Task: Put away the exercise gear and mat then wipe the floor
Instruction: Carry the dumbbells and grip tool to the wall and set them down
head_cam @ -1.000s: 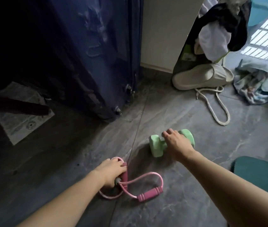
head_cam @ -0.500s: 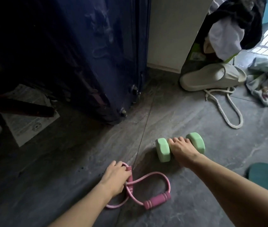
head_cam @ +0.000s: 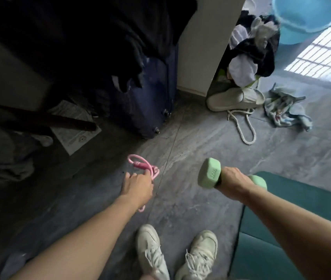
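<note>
1. Grey stone-look floor tiles fill the view, dim on the left and lit by barred sunlight at the far right.
2. At centre, the left hand has its fingers curled round the pink resistance band, whose loops and one handle stick up beyond the knuckles while a short end hangs below the wrist.
3. To its right, the right hand is wrapped round the bar of the green dumbbell, with one head showing left of the fist and the other just past it on the right.
4. Both things are clear of the floor now; half a second ago the dumbbell and the band still lay on the tiles under the hands.
5. Near the bottom edge stand two pale sneakers, which were out of view before, as the view now looks from higher up.
6. At the near right lies the teal exercise mat, flat on the floor under the right forearm.
7. Far right, a blue plastic basin sits at the top edge; what is in it cannot be told.
8. Below it, a bag against the pale wall holds a heap of dark and white clothes, and its rope handle trails on the tiles.
9. Just right of the bag lies a crumpled blue cloth.
10. Far left of centre stands a navy suitcase, with a printed paper sheet on the floor to its left.
</note>
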Demonstrator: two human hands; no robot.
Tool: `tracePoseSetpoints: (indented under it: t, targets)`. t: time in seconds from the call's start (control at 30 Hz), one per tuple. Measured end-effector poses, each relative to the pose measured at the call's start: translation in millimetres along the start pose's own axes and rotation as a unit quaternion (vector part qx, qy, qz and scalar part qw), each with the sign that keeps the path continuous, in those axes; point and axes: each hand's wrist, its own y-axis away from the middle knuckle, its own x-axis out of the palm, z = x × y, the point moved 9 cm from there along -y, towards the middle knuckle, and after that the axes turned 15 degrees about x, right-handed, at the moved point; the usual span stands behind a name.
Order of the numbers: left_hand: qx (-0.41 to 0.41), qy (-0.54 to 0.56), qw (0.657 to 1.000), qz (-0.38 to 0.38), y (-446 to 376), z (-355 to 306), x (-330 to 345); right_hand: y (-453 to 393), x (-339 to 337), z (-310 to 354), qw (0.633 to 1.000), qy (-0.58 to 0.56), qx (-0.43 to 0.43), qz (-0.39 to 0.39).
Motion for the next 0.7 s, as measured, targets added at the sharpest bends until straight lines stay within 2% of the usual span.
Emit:
tracePoseSetpoints:
  t: [0.13, 0.33, 0.4, 0.5, 0.57, 0.7]
  targets:
    - [-0.046, 0.098, 0.993, -0.046, 81, -28, -113, 110, -81, -8, 0.999, 0.029, -0.006, -0.018]
    - [-0.039, 0.241, 0.962, -0.118, 202, -88, -283, 285, -218, -16, 0.989, 0.06, -0.036, -0.128]
    - [-0.021, 0.229, 0.961, -0.154, 242, -109, -335, 338, -259, -23, 0.983, 0.069, -0.05, -0.164]
    - [0.03, 0.146, 0.974, -0.172, 292, -152, -395, 399, -310, -38, 0.973, 0.103, -0.055, -0.2]
    - [0.074, 0.092, 0.976, -0.183, 320, -186, -427, 434, -336, -53, 0.969, 0.1, -0.046, -0.22]
    - [0.112, 0.036, 0.978, -0.172, 336, -224, -462, 473, -377, -75, 0.963, 0.087, -0.016, -0.256]
